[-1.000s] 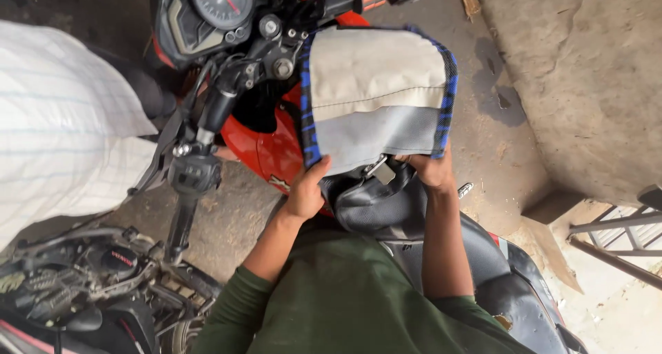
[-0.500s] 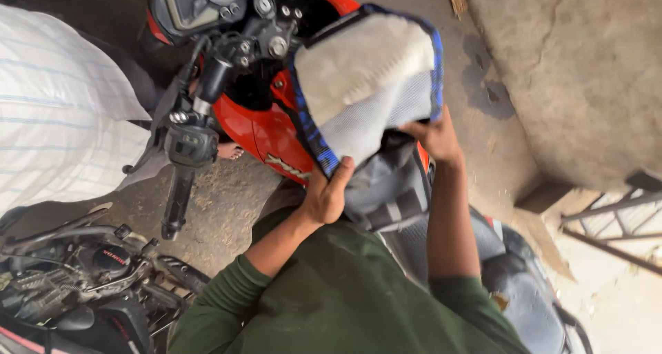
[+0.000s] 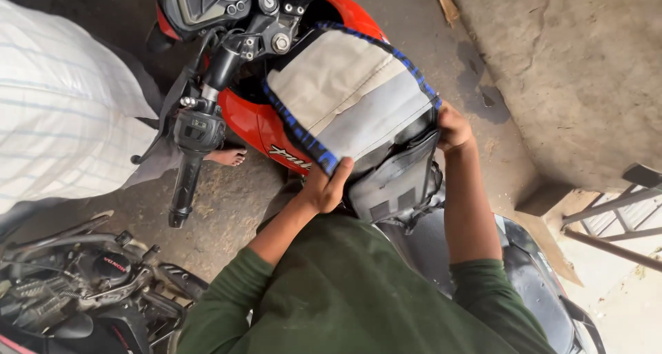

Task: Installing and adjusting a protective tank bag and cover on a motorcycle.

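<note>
both hands are closed on the tank cover (image 3: 348, 95), a beige and grey fabric piece edged in blue-and-black trim. the left hand (image 3: 327, 186) pinches the trimmed near-left corner, thumb on top and fingers curled under. the right hand (image 3: 452, 128) clutches the near-right edge, its fingers wrapped around the hem and mostly hidden under the cloth.

the cover is spread over the red fuel tank (image 3: 258, 123) of a motorcycle, lying slightly askew, its far end reaching up to the handlebar clamp (image 3: 276, 33). below the near edge hangs a grey padded flap with pockets (image 3: 396, 185), touching the front of the black seat (image 3: 441, 247). the person in the green long-sleeved shirt (image 3: 345, 299) sits astride that seat.

the left handlebar grip (image 3: 185, 188) points down toward the dusty concrete floor (image 3: 227, 209). beside it stands another person in a pale checked garment (image 3: 62, 112), with a bare foot (image 3: 227, 157) just next to the tank. the engine parts of a second motorcycle (image 3: 76, 278) fill the lower left corner.
</note>
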